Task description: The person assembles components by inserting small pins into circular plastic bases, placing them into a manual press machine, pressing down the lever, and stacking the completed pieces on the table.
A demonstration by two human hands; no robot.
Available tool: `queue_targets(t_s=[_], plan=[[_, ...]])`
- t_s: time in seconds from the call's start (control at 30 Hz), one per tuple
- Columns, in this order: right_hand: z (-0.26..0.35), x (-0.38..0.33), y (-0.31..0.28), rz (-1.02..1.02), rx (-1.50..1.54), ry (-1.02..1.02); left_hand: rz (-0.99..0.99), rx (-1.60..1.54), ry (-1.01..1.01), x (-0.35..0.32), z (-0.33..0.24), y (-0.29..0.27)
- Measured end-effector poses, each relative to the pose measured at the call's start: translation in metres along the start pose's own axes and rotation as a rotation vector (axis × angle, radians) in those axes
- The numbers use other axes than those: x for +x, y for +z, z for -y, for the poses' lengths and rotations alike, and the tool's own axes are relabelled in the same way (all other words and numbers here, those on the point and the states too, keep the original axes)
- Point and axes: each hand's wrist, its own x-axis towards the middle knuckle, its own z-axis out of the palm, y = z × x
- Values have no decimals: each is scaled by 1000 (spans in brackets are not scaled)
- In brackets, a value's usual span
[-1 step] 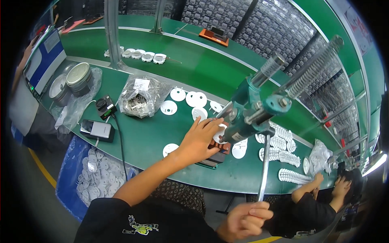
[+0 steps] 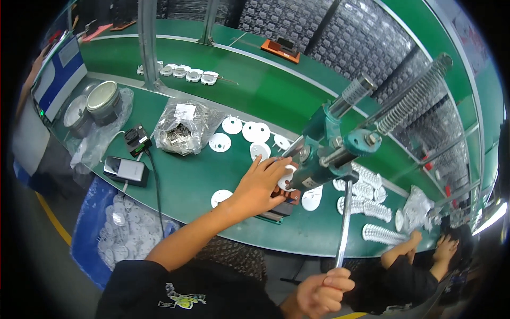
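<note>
My left hand (image 2: 260, 184) reaches over a brown and dark fixture (image 2: 287, 195) under a green hand press (image 2: 324, 165). Its fingers and thumb hold a white plastic disc (image 2: 287, 177) there, partly hidden by the press head and the fingers. Closed round the lower end of the press's metal lever (image 2: 345, 223) is my right hand (image 2: 325, 291), close to my body. Several white discs lie around the fixture: one (image 2: 221, 199) left of my wrist, another (image 2: 312, 198) just right of the press, and a group (image 2: 256, 132) behind my fingers.
A plastic bag of metal pins (image 2: 183, 127) lies left of the discs, beside a small black device (image 2: 137, 139) with a cable. A blue bin (image 2: 87, 234) of white parts is below the table's left edge. Stacked discs (image 2: 364, 207) and a co-worker's arms (image 2: 398, 252) are at right.
My right hand and the lever have moved slightly down, and the press head with its spring sits a little lower. My left hand stays at the disc. The whole view shifts slightly.
</note>
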Motion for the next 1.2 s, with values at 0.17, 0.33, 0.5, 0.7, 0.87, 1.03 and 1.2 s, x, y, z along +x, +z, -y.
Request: queue_targets(t_s=[0.17, 0.33, 0.5, 0.7, 0.87, 1.03, 1.2], plan=[[2, 55, 24, -128, 295, -30, -3, 32, 15, 1, 1, -6], [-28, 152, 35, -51, 337, -66, 7, 50, 12, 4, -5, 0], [-64, 198, 84, -47, 185, -21, 33, 116, 10, 5, -4, -1], [-57, 139, 54, -181, 126, 150, 48, 244, 161, 7, 7, -6], [-43, 15, 25, -33, -88, 611, -44, 208, 269, -4, -5, -5], [-20, -57, 17, 315, -136, 662, -12, 10, 164, -51, -48, -12], [-12, -84, 10, 565, -142, 408, 296, -429, -183, -99, -75, -5]])
